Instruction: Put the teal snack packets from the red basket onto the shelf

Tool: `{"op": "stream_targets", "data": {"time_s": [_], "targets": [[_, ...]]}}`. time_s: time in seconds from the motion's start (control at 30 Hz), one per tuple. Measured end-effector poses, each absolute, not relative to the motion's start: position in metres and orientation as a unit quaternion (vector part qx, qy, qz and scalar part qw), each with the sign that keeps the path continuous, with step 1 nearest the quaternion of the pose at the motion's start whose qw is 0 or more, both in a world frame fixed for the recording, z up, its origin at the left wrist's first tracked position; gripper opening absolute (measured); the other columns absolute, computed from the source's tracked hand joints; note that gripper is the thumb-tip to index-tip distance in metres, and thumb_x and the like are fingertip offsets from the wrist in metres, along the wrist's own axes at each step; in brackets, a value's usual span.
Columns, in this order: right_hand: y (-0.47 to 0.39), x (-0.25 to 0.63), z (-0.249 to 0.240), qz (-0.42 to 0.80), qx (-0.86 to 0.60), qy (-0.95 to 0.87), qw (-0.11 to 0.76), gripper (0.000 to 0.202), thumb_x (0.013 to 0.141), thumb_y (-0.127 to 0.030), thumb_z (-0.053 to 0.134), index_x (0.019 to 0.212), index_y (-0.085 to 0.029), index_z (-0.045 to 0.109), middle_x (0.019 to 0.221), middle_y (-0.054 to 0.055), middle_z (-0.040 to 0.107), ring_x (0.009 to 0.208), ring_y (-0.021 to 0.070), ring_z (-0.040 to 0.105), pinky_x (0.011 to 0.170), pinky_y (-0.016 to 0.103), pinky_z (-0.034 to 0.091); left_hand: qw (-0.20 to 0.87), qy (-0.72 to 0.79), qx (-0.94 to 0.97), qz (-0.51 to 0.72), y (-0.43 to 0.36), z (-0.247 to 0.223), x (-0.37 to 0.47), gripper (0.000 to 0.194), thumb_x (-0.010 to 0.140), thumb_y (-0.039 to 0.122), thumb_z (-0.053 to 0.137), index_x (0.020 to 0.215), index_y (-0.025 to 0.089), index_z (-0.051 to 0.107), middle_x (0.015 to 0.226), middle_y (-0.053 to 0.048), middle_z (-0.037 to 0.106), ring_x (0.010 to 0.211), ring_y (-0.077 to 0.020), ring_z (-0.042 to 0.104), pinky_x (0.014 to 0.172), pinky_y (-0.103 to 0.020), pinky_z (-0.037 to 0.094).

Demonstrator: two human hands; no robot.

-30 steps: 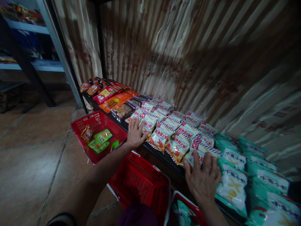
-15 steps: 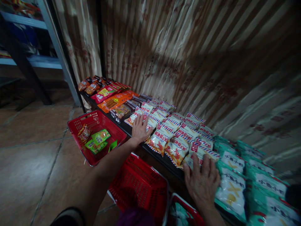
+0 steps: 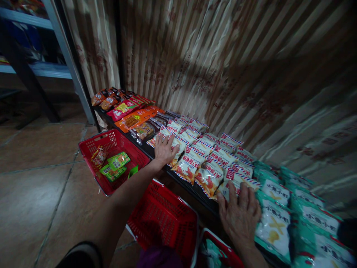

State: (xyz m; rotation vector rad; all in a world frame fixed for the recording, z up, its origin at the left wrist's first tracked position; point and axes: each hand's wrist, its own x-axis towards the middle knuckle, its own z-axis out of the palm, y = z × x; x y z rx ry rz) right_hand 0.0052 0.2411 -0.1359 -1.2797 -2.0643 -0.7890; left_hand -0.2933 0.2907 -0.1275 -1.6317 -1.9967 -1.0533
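A striped curtain (image 3: 228, 67) is hanging across the upper half of the frame, behind a low dark shelf (image 3: 192, 188) that is running from centre left to lower right. Rows of red-and-white snack bags (image 3: 208, 158) are lying across the middle of the shelf, with teal snack bags (image 3: 301, 212) filling its lower right end and orange and red packets (image 3: 131, 113) occupying its upper left end. A red basket (image 3: 111, 160) is sitting on the tiled floor at centre left, holding green packets (image 3: 115, 165); a second red basket (image 3: 164, 217) is standing at bottom centre, and the rim of a third basket (image 3: 217, 242) is showing just to its right. The left hand (image 3: 165, 149) is resting flat, fingers spread and gripping nothing, on the leftmost red-and-white bags at the shelf's front edge. The right hand (image 3: 240, 214) is lying palm down with fingers extended, likewise holding nothing, at the lower right of centre, touching the boundary between the red-and-white bags and the teal bags.
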Motion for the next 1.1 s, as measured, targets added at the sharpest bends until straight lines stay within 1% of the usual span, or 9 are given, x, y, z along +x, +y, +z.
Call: {"op": "stream_targets", "data": {"time_s": [0.13,0.3,0.43,0.6,0.77,0.87,0.97,1.03,1.1], "targets": [[0.240,0.004,-0.135,-0.285,-0.484,-0.774,0.293,0.069,0.087,-0.036,0.053,0.147,-0.022,0.022,0.149,0.020,0.030,0.135,0.0398,0.030,0.100,0.059,0.031,0.178,-0.707,-0.578,-0.366,0.285,-0.128,-0.295,0.056,0.088,0.050,0.040,0.136,0.020,0.044,0.122,-0.009,0.061,0.129,-0.0312,0.039,0.114,-0.053,0.017],[0.241,0.005,-0.135,-0.297,-0.478,-0.774,0.291,0.068,0.087,-0.036,0.054,0.147,-0.020,0.023,0.147,0.022,0.033,0.134,0.0396,0.031,0.099,0.059,0.032,0.183,-0.713,-0.570,-0.365,0.283,-0.128,-0.300,0.056,0.089,0.049,0.037,0.135,0.018,0.045,0.115,-0.009,0.065,0.123,-0.0295,0.045,0.114,-0.052,0.015],[0.242,0.005,-0.135,-0.308,-0.476,-0.772,0.288,0.066,0.087,-0.038,0.053,0.145,-0.019,0.027,0.145,0.022,0.036,0.133,0.0390,0.032,0.099,0.057,0.032,0.190,-0.706,-0.574,-0.369,0.283,-0.128,-0.302,0.057,0.089,0.049,0.038,0.136,0.016,0.044,0.111,-0.009,0.066,0.121,-0.0292,0.046,0.115,-0.052,0.014],[0.242,0.005,-0.134,-0.299,-0.477,-0.773,0.291,0.067,0.088,-0.037,0.053,0.146,-0.021,0.024,0.146,0.021,0.035,0.133,0.0395,0.032,0.099,0.059,0.033,0.201,-0.709,-0.574,-0.358,0.282,-0.128,-0.304,0.058,0.088,0.049,0.040,0.134,0.015,0.045,0.108,-0.010,0.065,0.118,-0.0297,0.048,0.115,-0.051,0.014],[0.243,0.005,-0.135,-0.306,-0.472,-0.773,0.293,0.068,0.088,-0.037,0.053,0.146,-0.020,0.025,0.146,0.022,0.035,0.134,0.0390,0.031,0.099,0.058,0.033,0.207,-0.711,-0.575,-0.348,0.283,-0.128,-0.306,0.057,0.088,0.049,0.039,0.133,0.014,0.047,0.105,-0.010,0.065,0.114,-0.0293,0.050,0.115,-0.050,0.014],[0.243,0.005,-0.134,-0.309,-0.475,-0.771,0.291,0.064,0.088,-0.038,0.051,0.145,-0.018,0.028,0.144,0.022,0.037,0.134,0.0381,0.031,0.099,0.057,0.032,0.204,-0.709,-0.577,-0.350,0.283,-0.127,-0.307,0.057,0.087,0.049,0.040,0.133,0.015,0.047,0.103,-0.011,0.065,0.114,-0.0291,0.050,0.115,-0.050,0.014],[0.242,0.004,-0.133,-0.314,-0.479,-0.768,0.288,0.061,0.089,-0.039,0.050,0.143,-0.017,0.031,0.143,0.022,0.039,0.133,0.0372,0.032,0.099,0.055,0.032,0.204,-0.711,-0.566,-0.363,0.282,-0.127,-0.307,0.054,0.088,0.047,0.040,0.133,0.018,0.048,0.111,-0.010,0.063,0.121,-0.0293,0.046,0.115,-0.051,0.015],[0.242,0.004,-0.133,-0.311,-0.479,-0.769,0.286,0.062,0.089,-0.038,0.050,0.144,-0.018,0.030,0.143,0.022,0.038,0.134,0.0372,0.032,0.100,0.055,0.032,0.205,-0.713,-0.555,-0.377,0.281,-0.128,-0.307,0.051,0.089,0.045,0.040,0.132,0.019,0.048,0.120,-0.009,0.060,0.128,-0.0297,0.039,0.115,-0.052,0.015],[0.242,0.004,-0.133,-0.309,-0.479,-0.770,0.287,0.063,0.089,-0.038,0.051,0.144,-0.018,0.029,0.143,0.022,0.038,0.134,0.0376,0.032,0.100,0.056,0.032,0.205,-0.712,-0.551,-0.383,0.282,-0.129,-0.306,0.050,0.089,0.045,0.040,0.132,0.020,0.049,0.124,-0.007,0.059,0.133,-0.0303,0.034,0.115,-0.052,0.015]]}}
